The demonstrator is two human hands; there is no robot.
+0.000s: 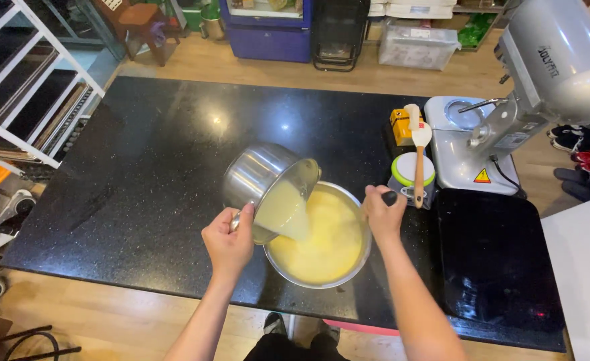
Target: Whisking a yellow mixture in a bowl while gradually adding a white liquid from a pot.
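My left hand (228, 241) grips the handle of a steel saucepan (258, 175), tilted so that pale yellow liquid (283, 212) runs from it into a wide steel bowl (355, 264) on the black counter. The bowl holds a yellow, creamy mix (325, 247). My right hand (382, 212) is closed on a dark handle (390, 198) at the bowl's right rim; what the handle belongs to is hidden.
Right of the bowl a white spatula with a wooden handle (419, 160) lies across a small round container with a green rim (412, 170). Behind stand a yellow box (401, 126) and a grey stand mixer (509, 107). A black induction plate (496, 257) lies at the right.
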